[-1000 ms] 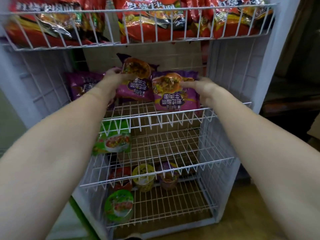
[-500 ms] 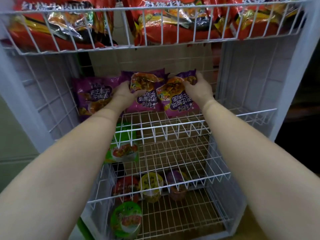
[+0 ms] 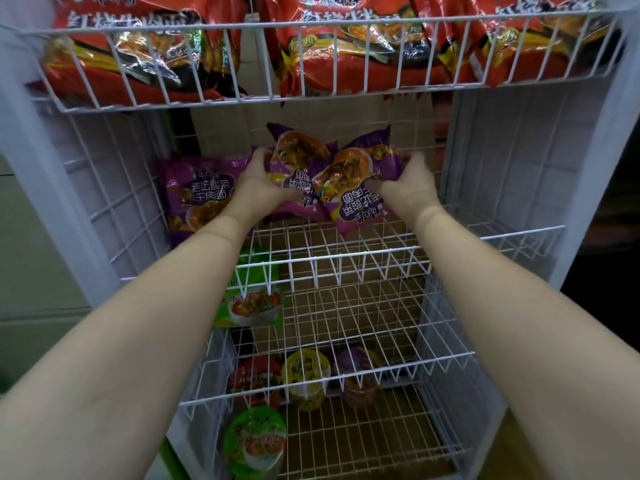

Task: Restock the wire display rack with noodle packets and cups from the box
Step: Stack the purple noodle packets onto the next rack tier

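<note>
left hand grips middle purple packet | right hand apparently grasps right purple packet, lying at its 10 o'clock | both packets upright

Since a second ago the view has closed in on the wire rack and tilted up, so the red packets on the top shelf now fill the upper edge. The left hand has slid from the top of the middle purple packet to its left side and lower edge. The right-hand purple packet, half a second ago upright beside its neighbour, now leans left across it, its top corner raised. The right hand has dropped from that packet's top corner to its right side; its grip is blurred, apparently cupping the edge.
</note>
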`<state>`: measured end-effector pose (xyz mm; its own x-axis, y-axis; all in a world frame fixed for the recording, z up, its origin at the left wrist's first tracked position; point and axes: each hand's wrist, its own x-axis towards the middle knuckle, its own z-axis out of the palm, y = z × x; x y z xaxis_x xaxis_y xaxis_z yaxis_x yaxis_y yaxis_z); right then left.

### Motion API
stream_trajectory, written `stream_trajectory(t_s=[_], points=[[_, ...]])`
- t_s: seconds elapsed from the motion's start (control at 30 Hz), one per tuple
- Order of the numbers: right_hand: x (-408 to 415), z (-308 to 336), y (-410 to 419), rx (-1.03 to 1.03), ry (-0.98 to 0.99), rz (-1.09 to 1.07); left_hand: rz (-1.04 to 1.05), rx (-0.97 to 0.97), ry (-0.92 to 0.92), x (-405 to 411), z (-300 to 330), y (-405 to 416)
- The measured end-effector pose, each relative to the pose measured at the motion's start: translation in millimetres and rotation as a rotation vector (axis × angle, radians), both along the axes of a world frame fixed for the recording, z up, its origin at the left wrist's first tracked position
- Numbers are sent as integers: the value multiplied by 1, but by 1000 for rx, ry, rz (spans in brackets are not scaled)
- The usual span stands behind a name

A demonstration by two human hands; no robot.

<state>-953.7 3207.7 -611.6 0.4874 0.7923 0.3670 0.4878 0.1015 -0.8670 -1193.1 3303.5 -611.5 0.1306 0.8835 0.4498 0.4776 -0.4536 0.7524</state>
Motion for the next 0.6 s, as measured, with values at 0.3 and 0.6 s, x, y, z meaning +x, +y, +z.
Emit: stream_trajectory(t_s=[0.3, 0.6], points=[[-4, 1, -13, 282, -85, 54, 96, 155, -381, 0, 16, -2], [-6, -4, -6, -30, -159, 103, 36, -21, 83, -4, 4, -7]])
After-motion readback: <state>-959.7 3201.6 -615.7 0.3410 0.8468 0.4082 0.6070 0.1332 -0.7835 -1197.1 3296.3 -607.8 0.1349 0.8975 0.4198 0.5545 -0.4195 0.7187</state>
